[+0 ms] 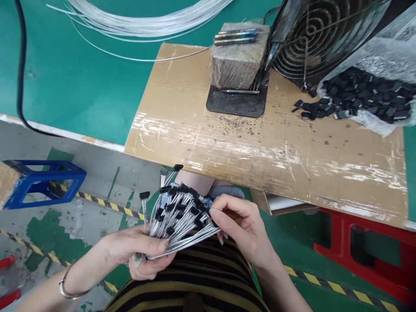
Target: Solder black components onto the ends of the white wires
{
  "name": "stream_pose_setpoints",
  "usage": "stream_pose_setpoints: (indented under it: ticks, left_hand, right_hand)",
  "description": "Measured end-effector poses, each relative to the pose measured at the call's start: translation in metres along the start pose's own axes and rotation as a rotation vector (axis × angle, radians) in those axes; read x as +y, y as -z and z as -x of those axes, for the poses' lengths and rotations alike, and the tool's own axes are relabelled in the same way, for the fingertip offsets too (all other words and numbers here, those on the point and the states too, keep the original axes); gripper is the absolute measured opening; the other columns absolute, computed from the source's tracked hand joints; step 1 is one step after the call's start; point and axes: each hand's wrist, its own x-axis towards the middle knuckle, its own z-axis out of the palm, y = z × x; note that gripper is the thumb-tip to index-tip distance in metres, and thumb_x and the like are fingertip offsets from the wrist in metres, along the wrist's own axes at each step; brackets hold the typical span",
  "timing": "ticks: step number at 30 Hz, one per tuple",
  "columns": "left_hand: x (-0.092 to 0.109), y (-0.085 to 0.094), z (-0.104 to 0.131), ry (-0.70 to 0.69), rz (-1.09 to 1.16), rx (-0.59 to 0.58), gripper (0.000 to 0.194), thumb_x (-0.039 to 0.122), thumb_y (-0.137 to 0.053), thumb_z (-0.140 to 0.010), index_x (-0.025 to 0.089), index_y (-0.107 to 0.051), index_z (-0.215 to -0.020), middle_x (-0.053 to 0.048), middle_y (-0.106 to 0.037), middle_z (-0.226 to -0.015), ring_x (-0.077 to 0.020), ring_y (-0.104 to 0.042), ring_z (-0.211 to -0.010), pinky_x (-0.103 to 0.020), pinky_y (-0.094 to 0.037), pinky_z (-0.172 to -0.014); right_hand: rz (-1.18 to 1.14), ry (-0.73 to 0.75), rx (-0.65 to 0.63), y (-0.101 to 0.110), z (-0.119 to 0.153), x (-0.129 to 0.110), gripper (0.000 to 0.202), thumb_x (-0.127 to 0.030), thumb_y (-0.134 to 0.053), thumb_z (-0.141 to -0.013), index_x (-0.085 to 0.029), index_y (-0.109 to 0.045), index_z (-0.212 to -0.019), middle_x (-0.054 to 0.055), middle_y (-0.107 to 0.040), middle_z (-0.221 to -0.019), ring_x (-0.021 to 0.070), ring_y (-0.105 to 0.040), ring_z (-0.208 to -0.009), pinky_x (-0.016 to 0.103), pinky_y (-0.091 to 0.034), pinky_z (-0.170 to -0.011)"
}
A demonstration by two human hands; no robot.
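Note:
A bundle of thin grey-white cables (182, 216) with small black connectors on their ends fans out above my lap. My left hand (147, 251) is wrapped round the lower part of the bundle, thumb across the top. At the bundle's right side, my right hand (238, 221) pinches one of the black connectors between thumb and forefinger. A few cables stick up apart from the rest at the left.
On the cardboard sheet (169, 117) stand a soldering stand (238, 65) with metal tips and a fan (312, 39). A plastic bag of black connectors (367, 95) spills at right. Coiled white cable (146, 26) lies behind. Blue (48, 182) and red (341, 242) stools flank me.

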Motion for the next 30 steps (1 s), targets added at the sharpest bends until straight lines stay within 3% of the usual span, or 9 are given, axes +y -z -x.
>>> stream_pose_setpoints:
  ticks: [10,17,30]
  left_hand:
    - [0.009,-0.004,-0.003,-0.01,0.041,-0.044,0.057,0.067,-0.066,-0.095,0.022,-0.048,-0.065,0.011,-0.024,-0.043,-0.0052,-0.006,-0.034,-0.024,0.002,-0.032]
    - [0.016,-0.002,-0.008,0.021,0.039,-0.101,0.054,0.065,-0.069,-0.093,0.022,-0.051,-0.067,0.01,-0.03,-0.042,-0.0065,-0.013,-0.032,-0.022,-0.005,-0.028]
    - [0.015,0.001,-0.011,0.032,0.065,-0.148,0.055,0.067,-0.067,-0.094,0.023,-0.049,-0.067,0.009,-0.029,-0.042,-0.0063,-0.01,-0.033,-0.023,-0.006,-0.03]
  right_hand:
    - [0.063,0.021,-0.007,0.004,0.006,0.01,0.037,-0.043,-0.067,-0.105,-0.021,-0.063,-0.076,-0.005,-0.056,-0.058,0.0098,-0.052,-0.049,0.022,-0.038,-0.05]
    - [0.061,-0.013,-0.009,0.007,0.005,0.01,0.038,-0.046,-0.068,-0.104,-0.021,-0.063,-0.075,-0.004,-0.058,-0.058,0.0108,-0.052,-0.049,0.023,-0.039,-0.051]
    - [0.067,-0.013,0.036,0.004,0.001,0.012,0.043,-0.052,-0.069,-0.102,-0.021,-0.061,-0.072,-0.004,-0.054,-0.057,0.0111,-0.052,-0.049,0.021,-0.043,-0.049]
